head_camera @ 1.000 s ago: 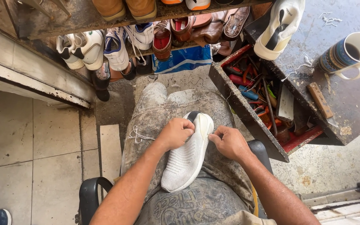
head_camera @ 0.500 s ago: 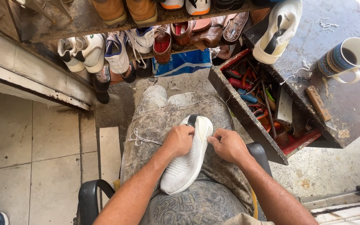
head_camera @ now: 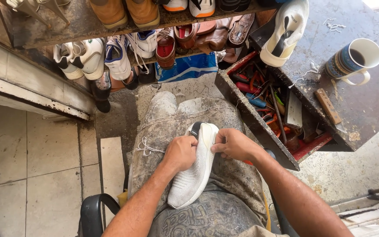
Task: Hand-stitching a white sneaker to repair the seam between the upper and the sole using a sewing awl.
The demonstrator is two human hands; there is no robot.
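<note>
Now both hands keep their grip pinched on the white shoe (head_camera: pixel 194 175) in the lap, left hand (head_camera: pixel 181 153) slid slightly downward, right hand (head_camera: pixel 233 145) at its heel edge.

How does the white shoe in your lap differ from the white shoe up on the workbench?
The lap shoe lies along the thighs, gripped by the left hand and right hand; the bench shoe lies untouched on the workbench. The lap shoe shows a knit side, while the bench shoe shows its dark opening. Both are white slip-on style shoes.
</note>
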